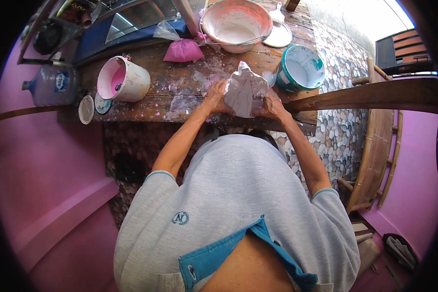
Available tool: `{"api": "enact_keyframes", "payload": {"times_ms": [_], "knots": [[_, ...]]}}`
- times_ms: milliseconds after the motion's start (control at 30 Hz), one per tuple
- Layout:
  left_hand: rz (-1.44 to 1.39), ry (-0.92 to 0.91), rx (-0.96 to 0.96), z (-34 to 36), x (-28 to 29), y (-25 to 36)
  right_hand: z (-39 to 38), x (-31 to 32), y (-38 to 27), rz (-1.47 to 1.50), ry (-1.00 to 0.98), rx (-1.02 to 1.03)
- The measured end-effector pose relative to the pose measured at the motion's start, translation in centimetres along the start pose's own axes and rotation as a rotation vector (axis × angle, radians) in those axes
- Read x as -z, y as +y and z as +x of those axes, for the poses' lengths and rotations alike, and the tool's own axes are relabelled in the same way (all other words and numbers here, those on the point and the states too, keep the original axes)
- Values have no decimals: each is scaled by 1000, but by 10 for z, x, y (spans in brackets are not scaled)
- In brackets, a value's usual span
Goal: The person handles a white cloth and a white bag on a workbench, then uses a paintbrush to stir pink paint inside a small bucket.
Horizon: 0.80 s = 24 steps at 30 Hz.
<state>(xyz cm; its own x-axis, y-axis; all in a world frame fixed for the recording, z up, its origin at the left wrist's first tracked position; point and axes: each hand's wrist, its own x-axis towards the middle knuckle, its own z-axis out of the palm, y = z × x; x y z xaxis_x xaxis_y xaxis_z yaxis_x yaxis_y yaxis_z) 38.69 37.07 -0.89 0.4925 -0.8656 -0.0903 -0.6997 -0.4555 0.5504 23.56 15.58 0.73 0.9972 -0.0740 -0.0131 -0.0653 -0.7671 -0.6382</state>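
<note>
"Where's the packet?"

"The grey packet point(246, 93) is straight ahead of the person, at twelve o'clock, by the near edge of the table point(151, 109). I can't tell whether it rests on the wood or is lifted just above it."

"And the hands?"

"Both grasp it from the sides: the left hand point(217, 99) at nine o'clock, the right hand point(273, 104) at three."

"How far along is the work?"

"Partway, I'd judge. Reckoning from the packet, the white bucket point(137, 85), pink inside, stands uncovered at nine o'clock; the green bucket point(284, 80), with something white in it, at two; the orange basin point(213, 22), coated pale inside, at twelve. So the setting out and uncovering look done."

"What's left?"

"Letting go of the packet, at least; neither hand has released it. Its top is crumpled (perhaps torn open, though I can't be sure), and nothing shows coming out of it. How full it is, I can't tell."

"And the pink bag point(184, 50)?"

"At ten o'clock, apart from both hands. It looks plump, so I'd count it as unused."
</note>
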Motion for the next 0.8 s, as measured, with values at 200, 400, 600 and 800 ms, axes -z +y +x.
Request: {"api": "enact_keyframes", "payload": {"times_ms": [200,400,600,800], "knots": [[10,96,-16,-1,-9,2,16,-4,-1,150,4,47],[23,154,53,3,-15,6,28,-8,-4,55,50,-9],[25,255,73,8,-17,9,36,-11,-5,61,46,-135],[42,317,72,9,-16,1,42,-16,-3,47,107,-131]]}}
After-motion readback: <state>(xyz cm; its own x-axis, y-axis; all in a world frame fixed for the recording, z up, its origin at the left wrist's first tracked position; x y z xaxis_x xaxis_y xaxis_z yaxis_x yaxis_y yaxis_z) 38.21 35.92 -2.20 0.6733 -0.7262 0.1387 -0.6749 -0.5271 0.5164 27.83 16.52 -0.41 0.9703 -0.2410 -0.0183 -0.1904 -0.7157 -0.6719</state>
